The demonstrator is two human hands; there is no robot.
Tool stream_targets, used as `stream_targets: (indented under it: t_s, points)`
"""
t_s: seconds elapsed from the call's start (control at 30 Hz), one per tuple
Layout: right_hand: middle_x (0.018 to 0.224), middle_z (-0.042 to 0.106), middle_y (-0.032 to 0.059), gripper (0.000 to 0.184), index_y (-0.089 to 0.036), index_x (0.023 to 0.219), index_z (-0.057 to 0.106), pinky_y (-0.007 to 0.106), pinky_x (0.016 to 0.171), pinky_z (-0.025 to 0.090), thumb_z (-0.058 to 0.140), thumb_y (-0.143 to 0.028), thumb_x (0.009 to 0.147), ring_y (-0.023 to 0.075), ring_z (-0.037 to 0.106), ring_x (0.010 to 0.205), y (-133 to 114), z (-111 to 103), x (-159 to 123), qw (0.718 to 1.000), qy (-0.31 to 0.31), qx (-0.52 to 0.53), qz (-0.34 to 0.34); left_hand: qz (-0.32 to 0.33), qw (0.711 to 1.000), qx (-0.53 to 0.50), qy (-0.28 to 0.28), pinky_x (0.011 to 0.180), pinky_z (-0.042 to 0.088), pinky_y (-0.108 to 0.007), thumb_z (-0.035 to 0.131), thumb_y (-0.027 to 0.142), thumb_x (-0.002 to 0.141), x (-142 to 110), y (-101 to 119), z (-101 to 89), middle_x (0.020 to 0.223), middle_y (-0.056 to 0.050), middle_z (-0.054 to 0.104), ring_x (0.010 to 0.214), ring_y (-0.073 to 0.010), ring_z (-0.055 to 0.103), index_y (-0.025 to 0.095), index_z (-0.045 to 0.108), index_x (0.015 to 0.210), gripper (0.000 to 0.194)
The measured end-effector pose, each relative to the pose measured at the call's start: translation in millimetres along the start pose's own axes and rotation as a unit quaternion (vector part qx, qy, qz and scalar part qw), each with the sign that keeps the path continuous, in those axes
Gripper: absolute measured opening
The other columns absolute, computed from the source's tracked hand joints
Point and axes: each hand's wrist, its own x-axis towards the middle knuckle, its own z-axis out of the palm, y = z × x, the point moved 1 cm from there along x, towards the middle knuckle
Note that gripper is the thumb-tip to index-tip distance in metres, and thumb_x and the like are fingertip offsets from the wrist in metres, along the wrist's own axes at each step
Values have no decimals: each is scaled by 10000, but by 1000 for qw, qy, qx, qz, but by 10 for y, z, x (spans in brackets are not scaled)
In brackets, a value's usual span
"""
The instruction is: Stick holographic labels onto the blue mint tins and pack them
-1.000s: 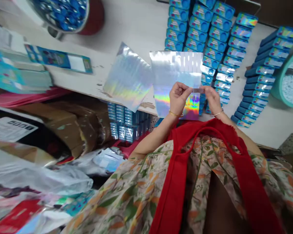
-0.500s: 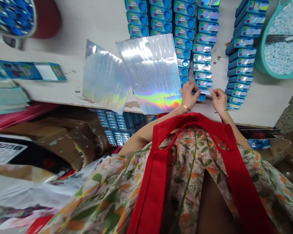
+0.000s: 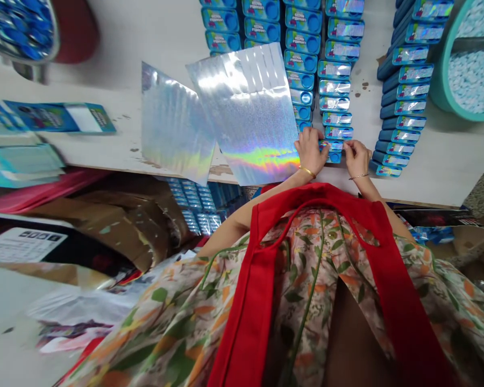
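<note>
My left hand [image 3: 312,150] is at the left end of a small blue box near the front of a row, its fingers curled down on that end. A narrow shiny sticker strip [image 3: 336,145] lies across the top of this box. My right hand [image 3: 357,157] pinches the strip's right end, by the box's right edge. One more blue box [image 3: 334,158] stands in front, a round mark on its top and no strip visible. Boxes behind in the row [image 3: 337,119] bear similar strips. Beside my left hand lies a holographic sticker sheet [image 3: 252,107].
A second silvery sheet [image 3: 173,123] lies farther left. To the right stand another row of stripped boxes [image 3: 403,120] and a turquoise tub [image 3: 441,80] of pale pellets. A pot [image 3: 56,32] of blue pieces and flat printed cartons [image 3: 60,115] are at left. The table's front edge [image 3: 419,201] is close.
Both hands have come down onto the box with the strip, which was held stretched just above the row's front. The right hand moved slightly left. The view shifted a little.
</note>
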Motion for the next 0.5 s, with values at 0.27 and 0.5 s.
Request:
stream_targets:
  t_s: [0.27,0.5]
  points:
    - [794,657,16,220,-228,876,579,332,843,471,470,-407,944,182,602,790,231,253,73,998,-23,62,6,-19,999,26,-10,972,405,-518,720,622,816,29,-17,20,1106,-132,581,1201,-377,502,237,558,944,437]
    - [767,627,83,180,-246,774,521,430,791,473,461,-369,890,263,590,770,92,-159,300,999,20,-42,-21,55,995,40,-68,920,442,-449,503,476,996,314,-55,-368,1010,-101,654,1016,-278,614,219,632,942,292]
